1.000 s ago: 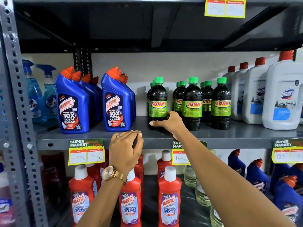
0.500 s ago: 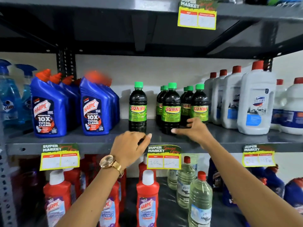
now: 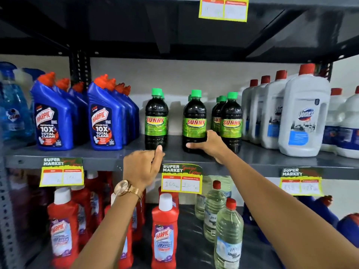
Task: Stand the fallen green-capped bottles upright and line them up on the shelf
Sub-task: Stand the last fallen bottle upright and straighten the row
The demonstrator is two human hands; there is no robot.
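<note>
Centre of frame, middle grey metal shelf: dark plastic bottles with green screw caps and green-yellow labels, all upright, none lying flat that can be seen.

Three front bottles in a loose row. Left bottle stands alone, at least one green cap showing behind it. Middle bottle stands a clear gap to its right. Right bottle fronts a tight cluster further right, beside the white jugs with red caps.

Right hand: wrapped round the lower body of the middle bottle, thumb across the front, fingers behind. Bottle's long axis vertical, base on or just at the shelf; cannot tell which.

Left hand: loosely curled, gripping nothing, fingertip touching or just short of the left bottle's base, directly below it at the shelf lip.

Judgement: standing-up looks done; what remains is spacing. The middle bottle sits between uneven gaps, so the held bottle likely slides sideways along the shelf edge. Right hand is the one engaged; left is nearer the lone bottle.
</note>
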